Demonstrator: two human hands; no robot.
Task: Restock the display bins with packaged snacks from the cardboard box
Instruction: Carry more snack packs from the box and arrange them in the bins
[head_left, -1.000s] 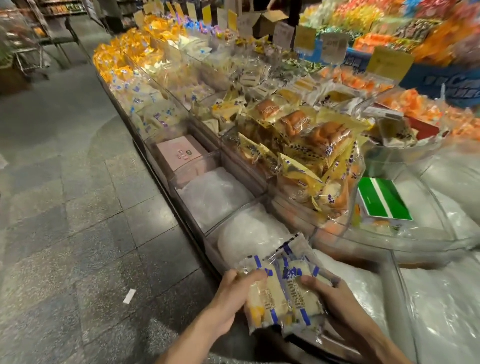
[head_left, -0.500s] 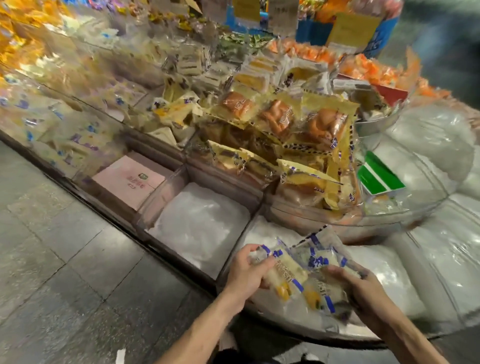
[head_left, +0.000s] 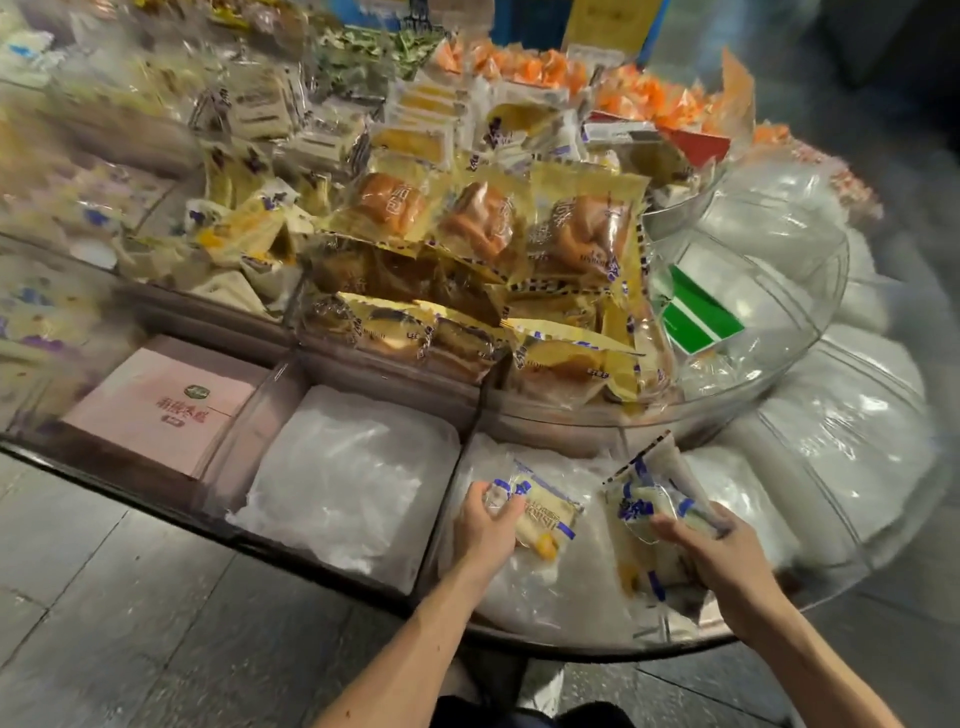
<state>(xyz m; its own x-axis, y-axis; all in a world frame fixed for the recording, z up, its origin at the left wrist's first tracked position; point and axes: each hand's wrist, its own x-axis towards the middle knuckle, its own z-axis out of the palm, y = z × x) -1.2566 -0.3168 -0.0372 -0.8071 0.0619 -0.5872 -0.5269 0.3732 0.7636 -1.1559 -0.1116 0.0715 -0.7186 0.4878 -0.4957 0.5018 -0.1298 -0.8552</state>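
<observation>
My left hand (head_left: 485, 525) grips one clear snack pack with blue print (head_left: 545, 517) low over the white plastic lining of the front display bin (head_left: 524, 592). My right hand (head_left: 711, 553) holds a bunch of the same blue-printed packs (head_left: 649, 499) over the right part of that bin. The two hands are apart, each with its own packs. No cardboard box is in view.
A lined bin (head_left: 343, 478) lies to the left, then a bin with a pink box (head_left: 156, 405). Behind them, yellow bread packs (head_left: 483, 275) pile high in clear bins. A green and white card (head_left: 701, 312) sits in a curved clear bin at right. Grey tiled floor (head_left: 130, 623) runs along the display.
My hands have come apart: the left one has carried a single pack away from the bunch and lowered it into the front bin. My view has swung right and closer to the display.
</observation>
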